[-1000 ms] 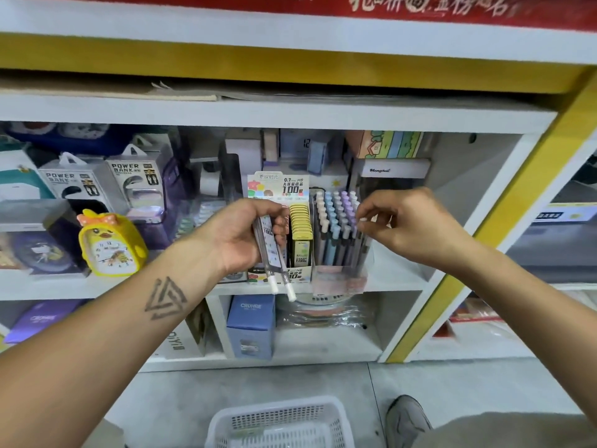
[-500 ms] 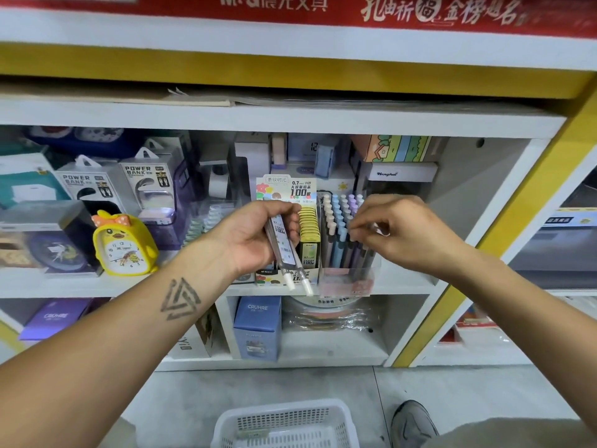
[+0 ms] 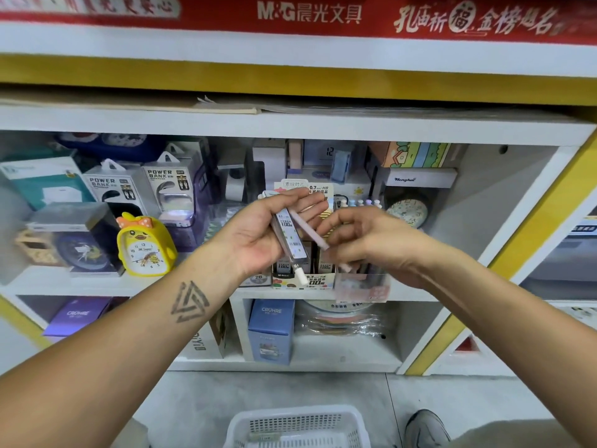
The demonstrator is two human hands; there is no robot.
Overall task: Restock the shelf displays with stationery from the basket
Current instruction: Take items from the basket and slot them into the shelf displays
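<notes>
The left hand (image 3: 258,240) cradles a lead tube (image 3: 288,234) loosely on near-straight fingers while the right hand (image 3: 371,244) pinches a pink pen (image 3: 307,229) — both light, stiff, slick — best held mid-barrel.

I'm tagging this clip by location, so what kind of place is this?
Most likely a stationery shop. A red M&G banner runs above white shelves packed with retail-boxed power banks, a pencil-lead display box and racked pastel pens. A white basket sits on the floor below.
</notes>
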